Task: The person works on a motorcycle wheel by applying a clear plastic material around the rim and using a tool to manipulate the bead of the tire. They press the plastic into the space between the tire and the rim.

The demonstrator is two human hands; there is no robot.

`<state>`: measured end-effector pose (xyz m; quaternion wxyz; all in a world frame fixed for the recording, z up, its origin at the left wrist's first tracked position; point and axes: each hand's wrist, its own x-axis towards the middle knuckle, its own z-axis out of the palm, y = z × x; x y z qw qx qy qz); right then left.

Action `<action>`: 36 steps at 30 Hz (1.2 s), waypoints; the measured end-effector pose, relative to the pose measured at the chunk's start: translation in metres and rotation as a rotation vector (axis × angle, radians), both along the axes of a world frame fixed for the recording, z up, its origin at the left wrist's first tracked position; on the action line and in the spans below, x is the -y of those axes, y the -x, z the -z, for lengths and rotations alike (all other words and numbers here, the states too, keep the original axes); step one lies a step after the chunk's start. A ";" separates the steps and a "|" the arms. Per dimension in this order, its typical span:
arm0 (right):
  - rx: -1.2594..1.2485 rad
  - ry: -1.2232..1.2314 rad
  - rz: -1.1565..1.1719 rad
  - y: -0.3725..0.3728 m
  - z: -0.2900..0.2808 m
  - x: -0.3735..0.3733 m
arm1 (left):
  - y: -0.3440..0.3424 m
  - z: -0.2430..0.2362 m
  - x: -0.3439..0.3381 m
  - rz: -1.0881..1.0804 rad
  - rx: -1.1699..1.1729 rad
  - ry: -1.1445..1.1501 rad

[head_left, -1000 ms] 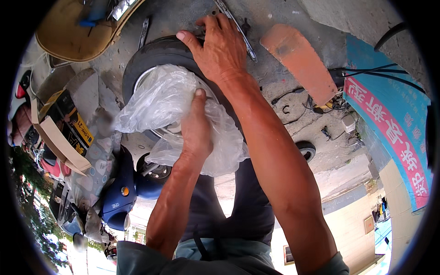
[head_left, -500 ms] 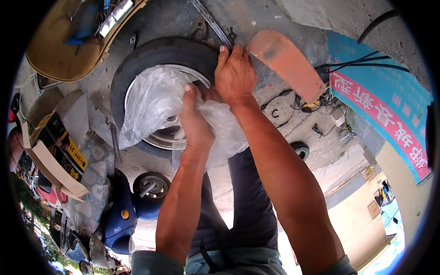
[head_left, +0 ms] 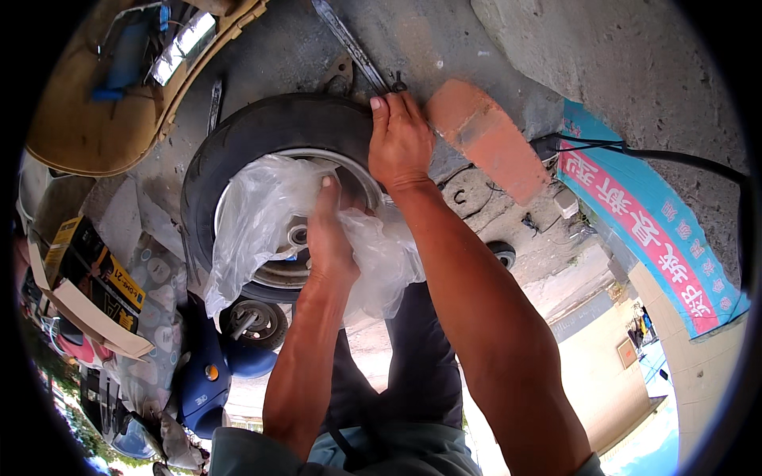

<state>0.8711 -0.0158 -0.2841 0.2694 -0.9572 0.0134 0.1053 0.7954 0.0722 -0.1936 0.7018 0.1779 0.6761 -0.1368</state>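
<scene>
A black tyre (head_left: 274, 123) on a silver wheel rim (head_left: 361, 170) lies flat on the ground in front of me. Crumpled clear plastic bag (head_left: 258, 206) covers part of the rim and spills over its near right side. My left hand (head_left: 327, 238) is closed on the plastic above the hub, thumb up; its other fingers are mostly hidden. Bent over the tyre's right edge is my right hand (head_left: 402, 147), its fingertips partly out of sight. A metal bar (head_left: 349, 44) lies on the ground just beyond those fingers.
A reddish brick-like slab (head_left: 488, 139) lies right of my right hand. A tan basin (head_left: 87, 131) with tools stands far left. An opened cardboard box (head_left: 95, 278) and a blue scooter (head_left: 210, 377) are at left. A small wheel (head_left: 258, 321) lies nearer. Black cables (head_left: 675, 157) cross at right.
The view has shifted, so the tyre sits lower in the picture. My left hand has moved slightly across the rim with the plastic, and more of the hub shows. The right hand stays at the tyre's edge.
</scene>
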 end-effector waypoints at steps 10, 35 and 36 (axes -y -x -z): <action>-0.055 -0.036 0.047 0.001 -0.002 -0.002 | 0.049 0.000 -0.013 0.259 0.189 -0.147; 0.073 -0.219 0.132 0.003 0.011 -0.006 | 0.051 -0.028 0.022 2.045 0.842 -1.330; 0.053 -0.229 0.120 0.003 0.011 -0.007 | 0.054 -0.026 0.021 2.110 0.777 -1.253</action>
